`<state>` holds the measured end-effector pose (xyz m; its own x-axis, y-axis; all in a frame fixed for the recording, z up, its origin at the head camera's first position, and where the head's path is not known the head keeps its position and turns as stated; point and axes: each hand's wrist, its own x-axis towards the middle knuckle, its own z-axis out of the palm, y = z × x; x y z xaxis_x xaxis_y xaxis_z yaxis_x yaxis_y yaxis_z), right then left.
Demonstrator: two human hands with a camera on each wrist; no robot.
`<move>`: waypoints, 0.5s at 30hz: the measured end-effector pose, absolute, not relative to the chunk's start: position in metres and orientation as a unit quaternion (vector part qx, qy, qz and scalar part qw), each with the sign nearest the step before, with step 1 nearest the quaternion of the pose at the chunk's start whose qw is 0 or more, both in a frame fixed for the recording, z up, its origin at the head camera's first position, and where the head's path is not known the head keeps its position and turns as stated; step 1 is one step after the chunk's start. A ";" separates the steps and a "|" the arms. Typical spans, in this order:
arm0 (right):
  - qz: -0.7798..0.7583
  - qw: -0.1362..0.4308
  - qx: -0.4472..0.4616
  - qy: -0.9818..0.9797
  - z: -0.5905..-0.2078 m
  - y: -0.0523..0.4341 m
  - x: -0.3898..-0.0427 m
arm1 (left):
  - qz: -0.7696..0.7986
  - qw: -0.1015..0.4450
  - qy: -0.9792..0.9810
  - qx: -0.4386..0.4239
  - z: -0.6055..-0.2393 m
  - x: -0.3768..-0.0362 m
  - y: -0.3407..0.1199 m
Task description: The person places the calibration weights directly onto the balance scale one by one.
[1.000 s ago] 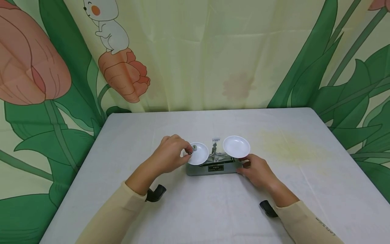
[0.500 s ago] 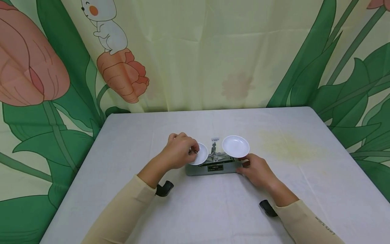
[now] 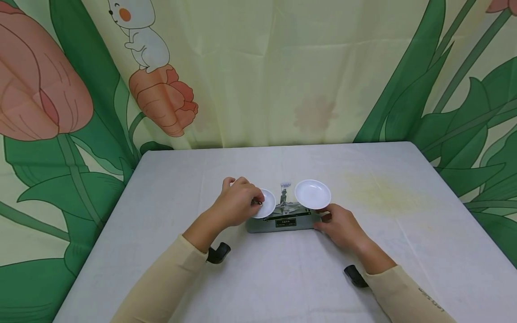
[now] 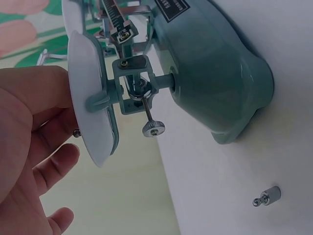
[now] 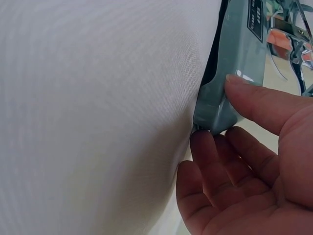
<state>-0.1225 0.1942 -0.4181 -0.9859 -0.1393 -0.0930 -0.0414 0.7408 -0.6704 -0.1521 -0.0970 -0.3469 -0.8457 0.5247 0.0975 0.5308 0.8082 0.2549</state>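
A small balance scale with a grey-green base stands mid-table, carrying a left white pan and a right white pan. My left hand reaches over the left pan and pinches a small metal weight just above it. In the left wrist view the pan is seen edge-on, with my fingers behind it and the base to the right. My right hand grips the base's right end, thumb on top and fingers against the end of the base.
Another small metal weight lies on the white tablecloth near the base. A yellowish stain marks the cloth at the right. A flower-print curtain hangs behind the table's far edge. Black wrist mounts sit on both forearms.
My left hand has moved right, bringing the small weight from the pan's left rim to over the pan. The right hand has stayed on the base.
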 end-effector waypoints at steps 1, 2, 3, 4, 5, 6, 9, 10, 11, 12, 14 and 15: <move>-0.357 0.068 -0.047 0.930 -0.419 0.194 -0.123 | -0.135 0.013 -0.951 -0.277 -0.347 -0.152 -0.097; -0.357 0.068 -0.047 0.931 -0.419 0.195 -0.123 | -0.135 0.015 -0.952 -0.276 -0.347 -0.152 -0.097; -0.356 0.067 -0.047 0.931 -0.419 0.195 -0.123 | -0.135 0.017 -0.952 -0.275 -0.347 -0.151 -0.096; -0.356 0.066 -0.048 0.931 -0.419 0.195 -0.123 | -0.135 0.020 -0.952 -0.274 -0.347 -0.151 -0.096; -0.356 0.066 -0.048 0.931 -0.419 0.195 -0.123 | -0.135 0.022 -0.952 -0.273 -0.347 -0.151 -0.096; -0.356 0.066 -0.047 0.931 -0.419 0.195 -0.123 | -0.136 0.024 -0.952 -0.272 -0.347 -0.151 -0.096; -0.356 0.066 -0.048 0.931 -0.419 0.195 -0.123 | -0.140 0.034 -0.952 -0.270 -0.347 -0.150 -0.096; -0.357 0.065 -0.049 0.931 -0.419 0.195 -0.123 | -0.140 0.036 -0.952 -0.270 -0.347 -0.150 -0.096; -0.357 0.065 -0.049 0.931 -0.419 0.195 -0.123 | -0.141 0.037 -0.952 -0.268 -0.347 -0.150 -0.096; -0.357 0.065 -0.049 0.930 -0.419 0.196 -0.123 | -0.142 0.039 -0.952 -0.267 -0.347 -0.149 -0.096; -0.357 0.065 -0.049 0.930 -0.420 0.196 -0.124 | -0.144 0.042 -0.953 -0.263 -0.347 -0.149 -0.095; -0.357 0.064 -0.049 0.930 -0.420 0.196 -0.124 | -0.145 0.042 -0.953 -0.261 -0.347 -0.149 -0.095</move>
<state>-0.1239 0.1958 -0.4199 -0.9870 -0.1364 -0.0853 -0.0442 0.7397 -0.6715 -0.1492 -0.0950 -0.3473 -0.8602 0.4853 0.1565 0.5099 0.8219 0.2541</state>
